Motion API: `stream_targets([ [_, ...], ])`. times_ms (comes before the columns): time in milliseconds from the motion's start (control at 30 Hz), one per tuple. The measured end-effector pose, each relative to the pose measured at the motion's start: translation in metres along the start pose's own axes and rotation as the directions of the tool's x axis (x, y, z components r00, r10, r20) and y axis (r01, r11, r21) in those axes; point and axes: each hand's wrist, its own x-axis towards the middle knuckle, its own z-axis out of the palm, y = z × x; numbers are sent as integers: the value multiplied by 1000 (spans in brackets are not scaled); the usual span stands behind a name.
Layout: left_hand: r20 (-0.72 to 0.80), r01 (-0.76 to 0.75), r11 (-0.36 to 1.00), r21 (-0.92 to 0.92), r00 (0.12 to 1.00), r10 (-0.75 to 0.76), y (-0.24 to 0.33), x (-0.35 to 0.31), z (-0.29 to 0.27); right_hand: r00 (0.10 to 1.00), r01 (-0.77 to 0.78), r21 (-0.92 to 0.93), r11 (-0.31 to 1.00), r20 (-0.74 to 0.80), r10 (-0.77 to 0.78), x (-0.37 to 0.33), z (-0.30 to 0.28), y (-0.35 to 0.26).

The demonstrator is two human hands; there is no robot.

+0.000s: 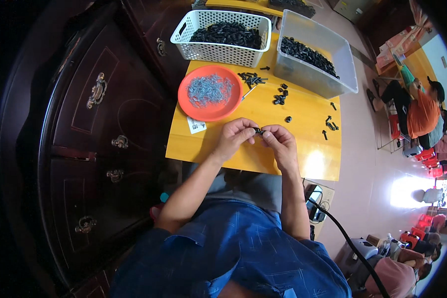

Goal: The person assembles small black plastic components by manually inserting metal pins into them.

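Over the near part of the yellow table (213, 149), my left hand (237, 135) and my right hand (280, 142) meet fingertip to fingertip. Both pinch a small black plastic part (258, 130), mostly covered by the fingers. Just beyond lies a single black ring-like piece (288, 119). Farther off are a small group of black cylindrical pieces (279, 99) and a pile of black stem-shaped pieces (252, 79). A red plate (185, 102) to the left of them holds many small shiny metal bits (208, 90). Several finished-looking black stems with heads (329, 123) lie at the right.
A white perforated basket (218, 51) and a clear plastic bin (313, 79), both with black parts, stand at the back. A thin pen-like tool (249, 93) and a white card (196, 125) lie by the plate. Dark cabinets (99, 134) flank the left; people sit at right.
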Motion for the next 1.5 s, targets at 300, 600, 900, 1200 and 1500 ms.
stream_targets([
  [300,34,14,1000,17,999,-15,4,-2,4,1000,11,-32,999,-14,-11,0,-4,1],
  [600,42,23,994,104,999,-27,1,-2,4,1000,7,-194,981,-13,-9,1,-16,3],
  [900,37,13,989,150,999,-18,0,-3,6,1000,6,-147,989,-11,-8,-1,-13,5],
  [1200,-34,-34,967,251,998,44,-4,-4,16,980,124,-489,863,-75,-183,1,-5,5],
  [1500,-41,-61,963,263,996,74,-9,-5,13,992,78,-379,922,-62,-109,0,-8,13],
])
